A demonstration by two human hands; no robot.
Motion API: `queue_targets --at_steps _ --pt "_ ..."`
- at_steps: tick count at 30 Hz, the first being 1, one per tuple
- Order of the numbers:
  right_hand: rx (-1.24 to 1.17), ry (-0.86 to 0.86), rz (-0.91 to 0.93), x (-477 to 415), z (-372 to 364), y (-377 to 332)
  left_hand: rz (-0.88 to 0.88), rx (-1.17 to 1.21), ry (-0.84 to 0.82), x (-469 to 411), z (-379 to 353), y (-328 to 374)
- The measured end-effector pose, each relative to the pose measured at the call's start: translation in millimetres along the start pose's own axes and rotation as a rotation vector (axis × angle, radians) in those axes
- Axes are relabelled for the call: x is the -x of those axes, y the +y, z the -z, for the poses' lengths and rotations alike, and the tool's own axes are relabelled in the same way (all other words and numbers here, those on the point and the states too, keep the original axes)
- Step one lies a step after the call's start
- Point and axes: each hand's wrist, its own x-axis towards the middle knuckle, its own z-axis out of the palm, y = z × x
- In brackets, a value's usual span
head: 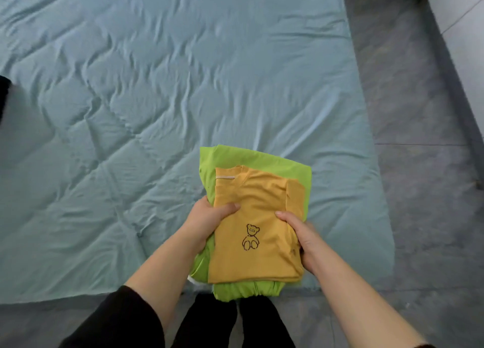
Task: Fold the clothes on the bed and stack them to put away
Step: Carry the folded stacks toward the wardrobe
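A folded yellow shirt [258, 203] with a small bear drawing lies on top of a folded green garment [248, 157]. Together they form a stack at the near edge of the bed [131, 98], partly over the edge. My left hand [209, 223] grips the stack's left side, thumb on top of the yellow shirt. My right hand [301, 239] grips the right side, thumb on top, fingers under the pile. The underside of the stack is hidden.
The bed carries a wrinkled light blue quilt. Grey floor [419, 164] runs along its right side and near edge. White furniture [463, 28] stands at the upper right. A dark object [4, 96] shows at the left edge. My dark trouser legs [230, 324] are below.
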Motion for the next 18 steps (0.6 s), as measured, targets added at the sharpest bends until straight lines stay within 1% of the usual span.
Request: queue_targets --at_steps 5,9,11,14,18 --pt "-0.092 -0.017 0.142 74 26 -16 -0.022 -0.136 -0.107 51 -20 59" --pt "-0.182 0.017 0.234 124 57 -11 -0.047 -0.251 -0.237 92 -47 86" --pt "-0.232 0.056 0.279 145 71 -7 -0.077 -0.293 -0.28 112 -64 94" --pt "-0.303 0.111 0.29 173 93 1 -0.136 -0.36 -0.298 142 -93 98" --pt "-0.362 0.148 0.339 211 142 20 -0.265 -0.532 -0.308 186 -144 84"
